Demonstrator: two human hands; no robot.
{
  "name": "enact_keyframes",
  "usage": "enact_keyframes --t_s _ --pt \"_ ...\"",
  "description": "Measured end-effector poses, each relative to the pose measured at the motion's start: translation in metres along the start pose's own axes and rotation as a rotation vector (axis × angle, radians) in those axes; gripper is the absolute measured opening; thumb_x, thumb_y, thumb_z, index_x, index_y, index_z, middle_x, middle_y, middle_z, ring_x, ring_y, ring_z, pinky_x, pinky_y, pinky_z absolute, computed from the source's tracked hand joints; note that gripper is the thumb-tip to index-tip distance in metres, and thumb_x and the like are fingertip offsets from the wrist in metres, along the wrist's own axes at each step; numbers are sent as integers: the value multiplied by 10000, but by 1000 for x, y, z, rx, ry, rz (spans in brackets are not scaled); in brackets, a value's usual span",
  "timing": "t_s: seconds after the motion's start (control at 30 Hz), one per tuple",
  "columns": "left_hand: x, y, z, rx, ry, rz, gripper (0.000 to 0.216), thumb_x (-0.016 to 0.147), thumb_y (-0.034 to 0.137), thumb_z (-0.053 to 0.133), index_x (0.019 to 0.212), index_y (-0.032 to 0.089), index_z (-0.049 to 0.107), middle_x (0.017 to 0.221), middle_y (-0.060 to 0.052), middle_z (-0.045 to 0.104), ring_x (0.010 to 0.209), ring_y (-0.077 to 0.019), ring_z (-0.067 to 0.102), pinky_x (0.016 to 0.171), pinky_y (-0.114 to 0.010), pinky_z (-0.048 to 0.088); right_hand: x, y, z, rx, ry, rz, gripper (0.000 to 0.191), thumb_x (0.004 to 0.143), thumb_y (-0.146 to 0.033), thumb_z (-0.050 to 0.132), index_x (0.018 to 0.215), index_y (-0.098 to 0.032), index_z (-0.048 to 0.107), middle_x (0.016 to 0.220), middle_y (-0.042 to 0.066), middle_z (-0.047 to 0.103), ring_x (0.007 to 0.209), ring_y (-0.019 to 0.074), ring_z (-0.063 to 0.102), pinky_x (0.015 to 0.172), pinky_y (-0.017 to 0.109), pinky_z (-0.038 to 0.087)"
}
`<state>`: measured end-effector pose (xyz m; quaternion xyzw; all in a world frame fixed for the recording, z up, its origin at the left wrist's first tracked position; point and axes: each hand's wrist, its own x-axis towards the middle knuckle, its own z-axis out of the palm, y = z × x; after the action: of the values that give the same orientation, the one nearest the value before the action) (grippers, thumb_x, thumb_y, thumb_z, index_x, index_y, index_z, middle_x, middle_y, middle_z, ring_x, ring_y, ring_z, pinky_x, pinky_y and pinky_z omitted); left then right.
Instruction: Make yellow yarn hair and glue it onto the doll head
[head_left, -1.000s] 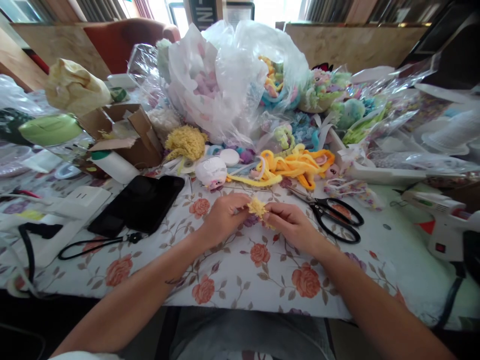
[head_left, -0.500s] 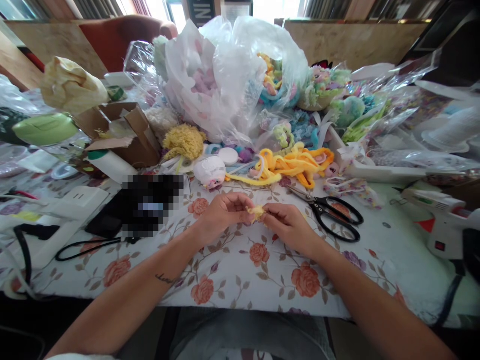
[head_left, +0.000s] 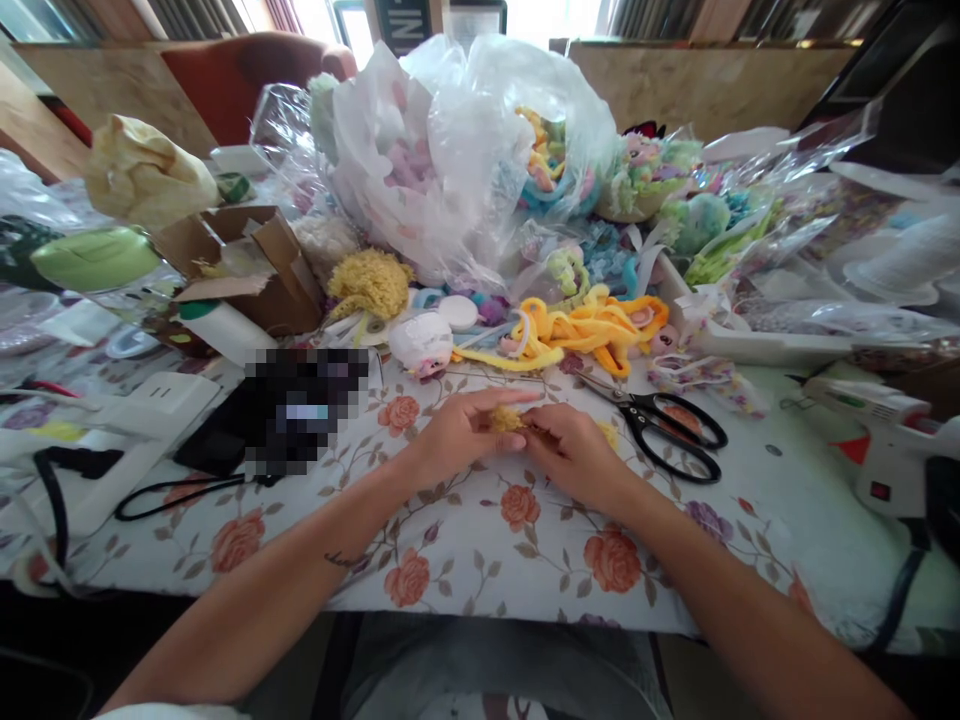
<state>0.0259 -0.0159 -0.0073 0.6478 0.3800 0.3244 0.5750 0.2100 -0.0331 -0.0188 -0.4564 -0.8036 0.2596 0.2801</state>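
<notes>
Between my two hands, above the flowered cloth, is a small fuzzy yellow piece of yarn-like material (head_left: pixel 505 418). My left hand (head_left: pixel 459 432) holds it from the left between thumb and fingers, its index finger stretched out above. From the other side, the bent fingers of my right hand (head_left: pixel 571 442) pinch the piece's right end. Another pale yellow tuft (head_left: pixel 607 434) shows just beyond my right hand; whether it joins the held piece is hidden. Black-handled scissors (head_left: pixel 667 428) lie to the right. Orange-yellow plush cord (head_left: pixel 592 330) is heaped behind my hands.
A white round plush head (head_left: pixel 420 345) and a curly yellow bundle (head_left: pixel 369 283) lie behind, before a big plastic bag (head_left: pixel 450 170). At left are a dark phone-like object (head_left: pixel 217 425) and a power strip (head_left: pixel 112 430). A glue gun (head_left: pixel 885 440) stands at right.
My left index finger has straightened out above the yellow piece. My right hand has turned slightly, and a pale yellow tuft now shows beyond it.
</notes>
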Motion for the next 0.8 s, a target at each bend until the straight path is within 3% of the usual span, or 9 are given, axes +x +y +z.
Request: enact_keyframes --t_s 0.1,0.2,0.27,0.43,0.57,0.7,0.8 --pt "-1 -2 2 103 80 0 232 730 258 695 957 215 722 1020 -47 705 967 -203 635 821 -289 511 0 -1 1 -39 1 40 190 829 -206 480 651 -176 541 601 1 514 600 134 475 567 248 328" --pt "-2 -5 -3 152 197 -64 212 731 334 691 890 197 722 850 -44 723 771 -187 661 677 -272 525 1 -1 -5 -28 15 120 131 812 -276 550 811 -183 642 704 25 622 646 150 525 595 260 361" --pt "-2 -7 -9 191 259 -102 235 717 378 698 858 191 713 751 -35 712 677 -174 648 605 -255 506 1 2 -13 19 21 169 189 785 -313 597 915 -195 667 735 21 648 616 139 523 577 259 370" --pt "-2 -5 -24 175 349 -141 224 683 379 723 782 179 701 656 -17 680 594 -145 606 540 -227 465 0 24 -39 473 -30 349 338 762 -376 647 1042 -191 686 583 -22 585 481 104 494 467 237 374" --pt "-4 6 -30 182 399 -172 188 651 332 746 735 170 704 623 -17 662 568 -136 580 509 -221 439 0 35 -51 811 50 466 355 703 -369 724 998 -173 696 591 -9 629 513 111 581 524 249 484" --pt "-7 9 -37 210 446 -224 217 635 350 747 755 173 710 646 -18 666 482 -110 527 420 -213 378 2 37 -49 871 44 516 310 643 -324 782 881 -143 699 647 27 680 602 134 655 614 262 552" --pt "-8 7 -42 243 403 -270 203 620 337 752 739 178 709 563 1 631 444 -98 500 396 -201 355 1 39 -46 883 1 536 314 615 -318 800 852 -139 698 684 40 697 642 148 674 666 286 576"
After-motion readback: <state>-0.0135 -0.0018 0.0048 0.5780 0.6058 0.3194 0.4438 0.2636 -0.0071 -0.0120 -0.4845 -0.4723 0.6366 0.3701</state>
